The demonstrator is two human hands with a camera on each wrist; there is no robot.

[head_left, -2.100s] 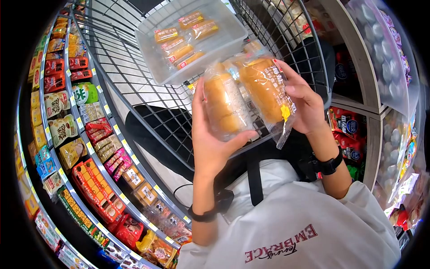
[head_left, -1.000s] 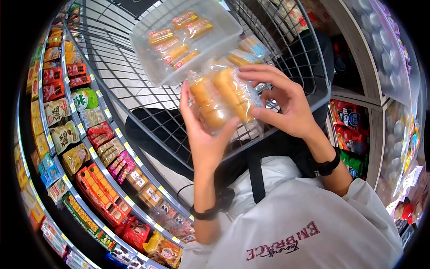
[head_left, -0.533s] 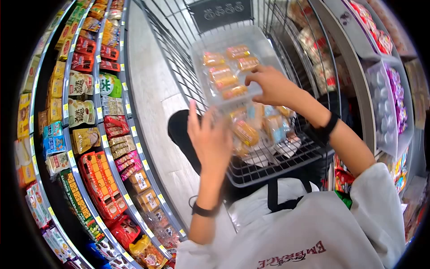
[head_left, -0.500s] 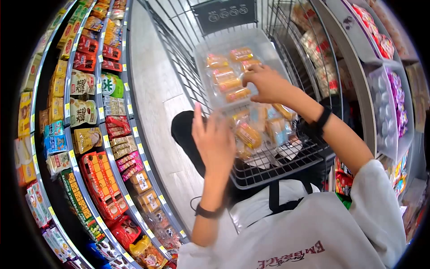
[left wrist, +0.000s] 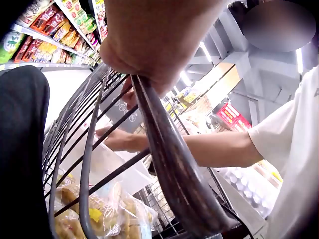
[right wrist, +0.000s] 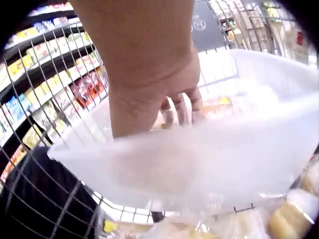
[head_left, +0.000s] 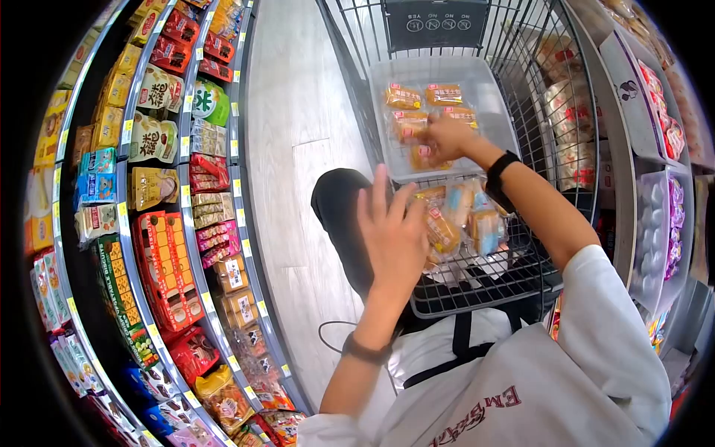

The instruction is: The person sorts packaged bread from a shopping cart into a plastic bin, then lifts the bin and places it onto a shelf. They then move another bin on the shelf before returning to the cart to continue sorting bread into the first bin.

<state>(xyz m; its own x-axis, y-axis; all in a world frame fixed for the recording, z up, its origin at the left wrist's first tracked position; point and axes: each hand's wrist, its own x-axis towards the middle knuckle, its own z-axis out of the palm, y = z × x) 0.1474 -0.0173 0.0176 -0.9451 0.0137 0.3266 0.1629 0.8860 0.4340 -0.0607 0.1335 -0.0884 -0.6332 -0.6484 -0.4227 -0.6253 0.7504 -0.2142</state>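
My right hand (head_left: 450,138) reaches into a translucent plastic tub (head_left: 488,82), its fingers at the wrapped bread rolls (head_left: 411,127) lying on its floor. In the right wrist view the fingers (right wrist: 180,108) bend down behind the tub's wall, so I cannot tell whether they grip a roll. My left hand (head_left: 398,235) has its fingers spread and holds nothing, over the left side of the shopping cart (head_left: 447,302). Beside it, more bagged breads (head_left: 443,229) lie in the cart in front of the tub.
Shelves of packaged snacks (head_left: 167,257) run along the left of the aisle floor (head_left: 294,141). Shelving with bagged goods (head_left: 570,141) and a clear bin (head_left: 655,246) stands on the right. A dark trousered knee (head_left: 342,201) is left of the cart.
Both hands have left the two wrapped breads they held earlier. The right hand has gone down into the tub; the left has moved back, fingers spread. The head view has shifted.
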